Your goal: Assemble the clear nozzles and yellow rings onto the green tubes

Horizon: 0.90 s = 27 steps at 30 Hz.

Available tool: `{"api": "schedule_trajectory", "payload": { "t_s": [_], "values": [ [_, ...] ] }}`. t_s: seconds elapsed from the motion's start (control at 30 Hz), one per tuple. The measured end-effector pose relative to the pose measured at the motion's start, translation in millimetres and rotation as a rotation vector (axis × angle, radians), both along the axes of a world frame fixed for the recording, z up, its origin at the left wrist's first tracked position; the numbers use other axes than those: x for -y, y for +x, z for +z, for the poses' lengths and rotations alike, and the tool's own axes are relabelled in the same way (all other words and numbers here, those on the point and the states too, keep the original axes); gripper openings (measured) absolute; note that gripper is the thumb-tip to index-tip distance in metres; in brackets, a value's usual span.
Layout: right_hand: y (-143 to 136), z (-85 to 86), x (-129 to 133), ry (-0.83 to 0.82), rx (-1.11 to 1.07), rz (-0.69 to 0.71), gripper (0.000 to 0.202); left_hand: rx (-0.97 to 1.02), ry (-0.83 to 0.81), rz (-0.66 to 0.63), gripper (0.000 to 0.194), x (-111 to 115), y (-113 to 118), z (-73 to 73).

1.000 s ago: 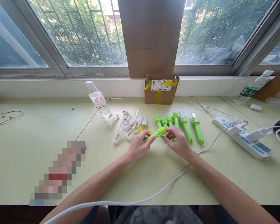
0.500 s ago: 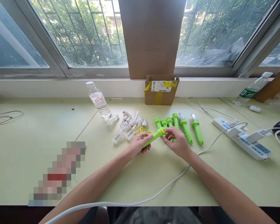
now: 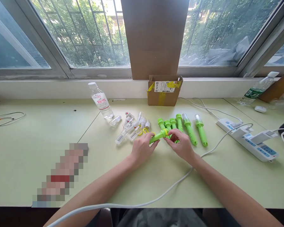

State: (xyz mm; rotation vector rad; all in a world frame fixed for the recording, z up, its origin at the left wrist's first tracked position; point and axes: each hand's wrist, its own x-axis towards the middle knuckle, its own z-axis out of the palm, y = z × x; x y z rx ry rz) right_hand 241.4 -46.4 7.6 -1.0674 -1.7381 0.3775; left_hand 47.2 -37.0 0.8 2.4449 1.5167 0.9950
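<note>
A green tube [image 3: 158,136] with a yellow ring [image 3: 165,132] at its upper end is held between both hands. My left hand [image 3: 143,147] grips the tube's lower part. My right hand [image 3: 180,142] has its fingertips closed at the ringed end. Behind it lie several green tubes [image 3: 179,121]; two to the right, one of them a green tube [image 3: 201,131], have clear caps. Left of the hands is a pile of clear plastic pieces [image 3: 124,134] with white fittings. Loose yellow rings [image 3: 145,130] rest just beyond my left hand.
A water bottle [image 3: 101,102] stands behind the pile, with a cardboard box [image 3: 164,94] by the wall. On the right lies a power strip [image 3: 248,140]. A white cable [image 3: 164,194] crosses the table under my right forearm. Another bottle [image 3: 255,90] leans at the back right.
My left hand has shifted its hold on the green tube, its back now turned upward and its fingers further along the tube. My right hand stays at the ringed end.
</note>
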Motion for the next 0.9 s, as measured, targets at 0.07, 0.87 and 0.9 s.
{"api": "schedule_trajectory", "payload": {
  "t_s": [0.07,0.87,0.9],
  "values": [
    [-0.4,-1.7,-0.3,-0.015,-0.009,-0.012,0.013,-0.049,0.024,-0.018,0.026,-1.8,-0.6,-3.4],
    [-0.9,-3.7,-1.5,-0.09,-0.005,0.055,0.016,0.4,-0.744,-0.245,0.042,-8.9,-8.3,18.0],
    [-1.1,-3.9,-1.4,-0.073,0.004,0.055,0.016,0.415,-0.793,-0.254,0.043,-9.8,-9.4,19.3]
  ]
}}
